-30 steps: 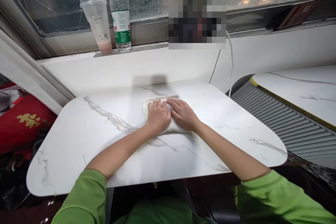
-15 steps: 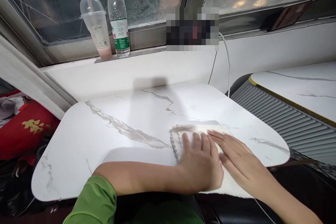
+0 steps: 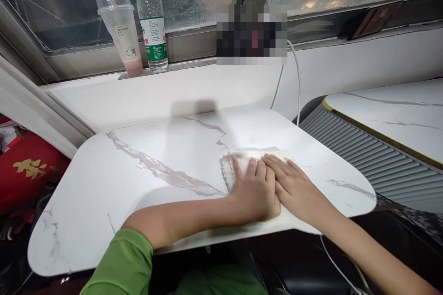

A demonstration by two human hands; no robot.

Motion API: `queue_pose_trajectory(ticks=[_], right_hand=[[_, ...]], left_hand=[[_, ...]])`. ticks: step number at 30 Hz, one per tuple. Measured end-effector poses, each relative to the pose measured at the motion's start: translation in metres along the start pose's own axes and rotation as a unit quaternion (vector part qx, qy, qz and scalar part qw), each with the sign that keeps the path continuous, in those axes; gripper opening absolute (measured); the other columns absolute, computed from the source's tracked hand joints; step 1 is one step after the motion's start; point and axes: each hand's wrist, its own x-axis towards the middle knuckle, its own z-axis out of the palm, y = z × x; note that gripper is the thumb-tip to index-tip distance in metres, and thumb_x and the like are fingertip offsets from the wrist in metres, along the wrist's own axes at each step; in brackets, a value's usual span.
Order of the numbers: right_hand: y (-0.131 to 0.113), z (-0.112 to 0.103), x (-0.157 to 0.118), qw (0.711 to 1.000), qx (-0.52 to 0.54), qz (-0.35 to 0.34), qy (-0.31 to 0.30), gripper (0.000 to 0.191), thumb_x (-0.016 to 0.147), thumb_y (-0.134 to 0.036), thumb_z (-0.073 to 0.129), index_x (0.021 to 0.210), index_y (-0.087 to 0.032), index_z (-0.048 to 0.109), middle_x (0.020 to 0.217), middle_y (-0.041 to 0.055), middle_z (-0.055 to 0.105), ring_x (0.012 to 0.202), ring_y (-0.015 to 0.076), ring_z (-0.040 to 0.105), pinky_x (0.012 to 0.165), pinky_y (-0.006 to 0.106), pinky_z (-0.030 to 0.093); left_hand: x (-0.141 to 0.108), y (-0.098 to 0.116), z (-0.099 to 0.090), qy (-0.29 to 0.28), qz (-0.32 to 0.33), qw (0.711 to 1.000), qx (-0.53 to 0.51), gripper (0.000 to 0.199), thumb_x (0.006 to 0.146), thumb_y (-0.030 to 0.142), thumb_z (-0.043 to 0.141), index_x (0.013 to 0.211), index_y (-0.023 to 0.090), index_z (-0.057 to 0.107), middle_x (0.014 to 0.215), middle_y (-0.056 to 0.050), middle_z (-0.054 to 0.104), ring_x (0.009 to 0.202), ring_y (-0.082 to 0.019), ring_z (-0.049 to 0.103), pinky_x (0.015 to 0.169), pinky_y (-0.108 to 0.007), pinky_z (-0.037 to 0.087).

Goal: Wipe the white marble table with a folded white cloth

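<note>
A thin white cloth (image 3: 227, 162) with a dark wavy trim along its left side lies spread on the white marbled table (image 3: 145, 147). My left hand (image 3: 255, 190) presses flat on it, fingers stretched toward the far edge. Right beside it, my right hand (image 3: 294, 188) also lies flat on the cloth, fingers extended and touching the left one. Neither hand grips anything. Much of the cloth is hidden under my hands, and its near part reaches to the table's front edge.
On the window ledge stand a plastic cup (image 3: 121, 32) with a straw and pink remains, and a clear water bottle (image 3: 152, 27) with a green label. A white cable (image 3: 299, 83) hangs by the wall. A second table (image 3: 398, 106) is at the right, a red bag (image 3: 31, 166) at the left.
Both hands have slid forward a little over the table, and the cloth has moved with them. The camera view has shifted slightly.
</note>
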Motion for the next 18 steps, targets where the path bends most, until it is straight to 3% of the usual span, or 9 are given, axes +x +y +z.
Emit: queue_pose_trajectory(ticks=[8, 13, 18], right_hand=[[0.015, 0.01, 0.062, 0.998, 0.058, 0.02, 0.025, 0.047, 0.089, -0.023, 0.028, 0.127, -0.017, 0.055, 0.13, 0.0086, 0.059, 0.125, 0.0247, 0.049, 0.108, 0.049, 0.035], [0.03, 0.022, 0.094, 0.995, 0.071, 0.051, 0.046, 0.044, 0.087, -0.024, 0.031, 0.119, -0.015, 0.059, 0.124, 0.0121, 0.061, 0.12, 0.0265, 0.053, 0.105, 0.048, 0.036], [0.043, 0.029, 0.124, 0.993, 0.078, 0.039, 0.078, 0.04, 0.083, -0.024, 0.035, 0.112, -0.017, 0.062, 0.122, 0.0122, 0.06, 0.115, 0.0282, 0.053, 0.098, 0.046, 0.042]], left_hand=[[0.046, -0.034, 0.01, 0.033, -0.053, 0.998, -0.024, 0.047, 0.089, 0.022, 0.034, 0.133, 0.009, 0.04, 0.14, -0.015, 0.044, 0.132, -0.03, 0.033, 0.111, -0.064, 0.015], [0.076, -0.059, 0.007, 0.008, -0.046, 0.999, -0.026, 0.044, 0.09, 0.021, 0.034, 0.132, 0.012, 0.041, 0.14, -0.013, 0.044, 0.131, -0.026, 0.035, 0.113, -0.059, 0.015], [0.101, -0.078, 0.008, 0.005, -0.064, 0.998, -0.012, 0.042, 0.092, 0.022, 0.031, 0.132, 0.015, 0.042, 0.142, -0.01, 0.043, 0.132, -0.024, 0.034, 0.114, -0.056, 0.013]])
